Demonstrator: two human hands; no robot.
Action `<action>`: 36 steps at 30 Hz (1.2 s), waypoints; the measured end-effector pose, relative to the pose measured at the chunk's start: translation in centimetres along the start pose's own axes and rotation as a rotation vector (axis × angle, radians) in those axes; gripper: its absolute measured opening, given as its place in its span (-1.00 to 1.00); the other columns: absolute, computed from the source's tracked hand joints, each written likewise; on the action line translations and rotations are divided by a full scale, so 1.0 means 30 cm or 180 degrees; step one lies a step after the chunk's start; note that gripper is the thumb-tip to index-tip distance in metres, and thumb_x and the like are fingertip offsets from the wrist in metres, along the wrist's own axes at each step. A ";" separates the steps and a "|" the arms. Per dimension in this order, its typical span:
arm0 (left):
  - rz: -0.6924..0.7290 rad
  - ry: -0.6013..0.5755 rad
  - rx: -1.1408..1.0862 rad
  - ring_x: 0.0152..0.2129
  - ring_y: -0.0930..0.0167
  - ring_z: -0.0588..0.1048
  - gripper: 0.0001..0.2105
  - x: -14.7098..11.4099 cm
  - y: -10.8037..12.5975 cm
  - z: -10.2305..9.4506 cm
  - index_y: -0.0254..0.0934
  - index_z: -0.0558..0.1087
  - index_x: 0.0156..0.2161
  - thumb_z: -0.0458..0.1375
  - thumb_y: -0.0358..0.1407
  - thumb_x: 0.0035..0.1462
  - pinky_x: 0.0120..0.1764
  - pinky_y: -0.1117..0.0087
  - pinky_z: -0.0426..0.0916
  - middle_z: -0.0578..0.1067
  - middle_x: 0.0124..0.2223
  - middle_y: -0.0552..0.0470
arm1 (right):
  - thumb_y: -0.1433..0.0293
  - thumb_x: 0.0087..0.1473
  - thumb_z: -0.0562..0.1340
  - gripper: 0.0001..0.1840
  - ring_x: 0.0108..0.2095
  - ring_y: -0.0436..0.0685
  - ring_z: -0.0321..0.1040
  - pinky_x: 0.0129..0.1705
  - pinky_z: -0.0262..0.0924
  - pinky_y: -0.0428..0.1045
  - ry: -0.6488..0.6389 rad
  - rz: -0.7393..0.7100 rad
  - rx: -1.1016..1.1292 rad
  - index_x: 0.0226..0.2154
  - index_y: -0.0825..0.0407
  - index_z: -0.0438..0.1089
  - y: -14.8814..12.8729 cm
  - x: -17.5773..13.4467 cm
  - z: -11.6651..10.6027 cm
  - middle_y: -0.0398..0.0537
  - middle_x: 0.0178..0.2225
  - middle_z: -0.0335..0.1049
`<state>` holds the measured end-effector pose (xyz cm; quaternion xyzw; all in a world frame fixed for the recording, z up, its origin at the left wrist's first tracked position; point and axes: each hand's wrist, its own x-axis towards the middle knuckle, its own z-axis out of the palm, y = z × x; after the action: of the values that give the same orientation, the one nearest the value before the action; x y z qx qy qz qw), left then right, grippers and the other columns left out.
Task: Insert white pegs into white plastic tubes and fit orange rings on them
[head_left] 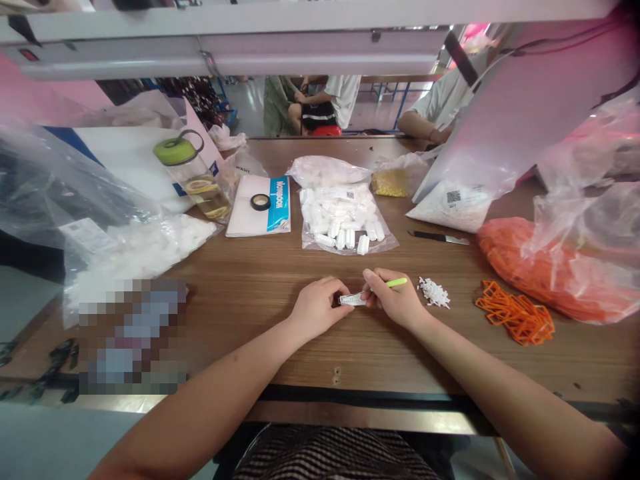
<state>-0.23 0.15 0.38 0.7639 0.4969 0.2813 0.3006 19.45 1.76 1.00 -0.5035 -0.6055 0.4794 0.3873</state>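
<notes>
My left hand (319, 305) is closed on one end of a small white plastic part (353, 300), steadying it low over the wooden table. In my right hand (393, 299) is a slim tool with a lime-green handle (397, 283), held like a pen. Its thin tip reaches the top of the white part; whether it is tweezers or a pick I cannot tell. Right of this hand lies a pile of tiny white pieces (434, 292). Farther right is a heap of thin orange frames (515, 313). Similar white parts (346, 237) rest on a clear bag (320, 248) ahead.
A bottle (195, 177), a notebook (245, 207) with a black tape roll (260, 202), and a bag of white pieces (145, 250) stand left. Rightward are a black-handled blade (440, 237), a white-filled bag (460, 207) and an orange-filled bag (550, 273). People sit beyond.
</notes>
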 end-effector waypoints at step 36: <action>-0.0065 -0.0034 -0.0080 -0.52 0.47 0.32 -0.91 0.002 0.013 -0.008 -0.24 0.47 -0.35 0.30 -0.33 0.04 -0.42 0.43 0.18 0.41 -0.40 0.13 | -0.01 0.18 0.16 -0.47 -0.65 -0.02 0.34 -0.64 0.17 -0.12 0.0074 0.0006 0.0125 -0.59 0.05 0.33 -0.004 -0.017 0.032 -0.10 -0.60 0.43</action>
<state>-0.15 0.11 0.84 0.7565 0.4994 0.2804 0.3157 18.61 1.09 0.89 -0.5019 -0.5909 0.4857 0.4036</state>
